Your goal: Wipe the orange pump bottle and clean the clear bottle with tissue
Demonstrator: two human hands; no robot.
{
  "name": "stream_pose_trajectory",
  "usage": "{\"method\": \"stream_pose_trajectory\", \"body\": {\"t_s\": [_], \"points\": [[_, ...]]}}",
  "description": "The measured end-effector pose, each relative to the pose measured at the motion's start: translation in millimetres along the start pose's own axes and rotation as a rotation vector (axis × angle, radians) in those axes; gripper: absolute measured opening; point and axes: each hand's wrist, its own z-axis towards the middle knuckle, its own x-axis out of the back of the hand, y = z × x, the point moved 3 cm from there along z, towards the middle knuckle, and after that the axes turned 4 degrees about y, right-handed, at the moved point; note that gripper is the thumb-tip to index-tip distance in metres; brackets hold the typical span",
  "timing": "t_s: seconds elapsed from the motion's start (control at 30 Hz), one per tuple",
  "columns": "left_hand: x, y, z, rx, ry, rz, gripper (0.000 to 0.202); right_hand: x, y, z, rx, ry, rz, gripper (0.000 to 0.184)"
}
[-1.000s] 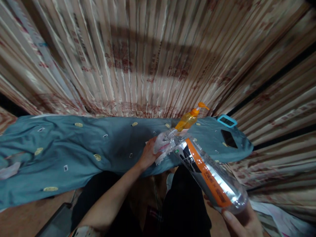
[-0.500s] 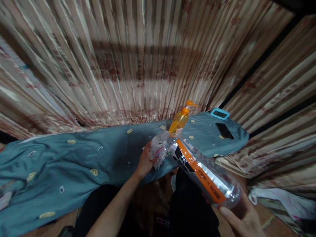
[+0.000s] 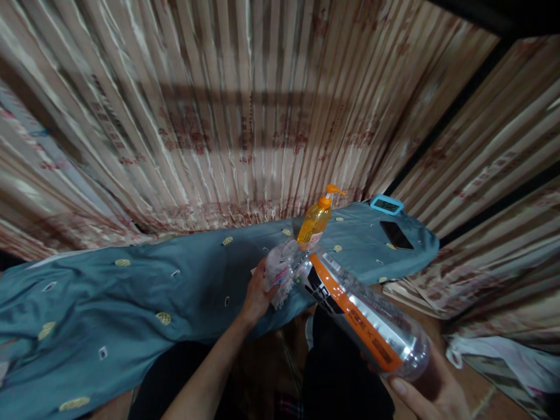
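Observation:
My right hand (image 3: 426, 391) grips the base end of a big clear plastic bottle (image 3: 359, 318) with an orange, black and silver label. The bottle lies tilted in the air, its neck pointing up-left in the picture. At that neck, my left hand (image 3: 258, 293) is closed around a crumpled, see-through plastic piece (image 3: 280, 271) with pink print; its exact kind is unclear. The plastic overlaps the bottle's mouth, and whether they touch cannot be made out. Just behind stands an orange pump bottle (image 3: 314, 223) on the blue-green cloth, its lower part partly hidden.
Blue-green cloth with yellow patterns (image 3: 192, 277) covers the long narrow surface before me. At its right end are a blue-framed digital clock (image 3: 387, 204) and a dark phone (image 3: 396, 234). Pleated curtains (image 3: 210, 116) hang behind. A white plastic bag (image 3: 494, 353) lies at lower right.
The view has shifted slightly, so the scene sits a little lower. Both hands keep their holds; the crumpled plastic has changed shape slightly at the bottle's mouth.

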Motion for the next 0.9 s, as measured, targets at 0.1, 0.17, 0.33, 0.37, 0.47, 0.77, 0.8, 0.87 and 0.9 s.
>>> {"method": "stream_pose_trajectory", "body": {"t_s": [0.1,0.17,0.33,0.37,0.47,0.77,0.8,0.87,0.9], "points": [[-0.1,0,0,0.003,0.033,-0.003,0.074,1,-3,0,-0.051,0.130,0.028,0.070],[-0.1,0,0,0.004,0.047,-0.005,0.074,1,-1,1,-0.025,0.011,0.003,0.068],[-0.5,1,0,-0.001,0.022,0.007,0.073,9,11,5,0.012,-0.041,0.015,0.065],[-0.4,2,0,-0.010,0.017,0.012,0.073,9,12,4,-0.001,-0.043,0.023,0.066],[-0.1,3,0,-0.025,0.006,0.025,0.073,9,14,1,-0.063,0.041,0.030,0.070],[1.9,19,-2,0.065,0.006,0.011,0.079,9,6,0,-0.041,-0.012,-0.054,0.071],[1.8,20,-2,0.085,0.014,0.010,0.079,8,4,1,-0.043,0.000,-0.060,0.071],[1.5,20,-1,0.112,0.027,0.004,0.078,4,-4,3,-0.033,0.058,-0.075,0.076],[1.3,20,-1,0.118,0.033,-0.002,0.077,1,-9,6,-0.022,0.094,-0.084,0.080]]}}
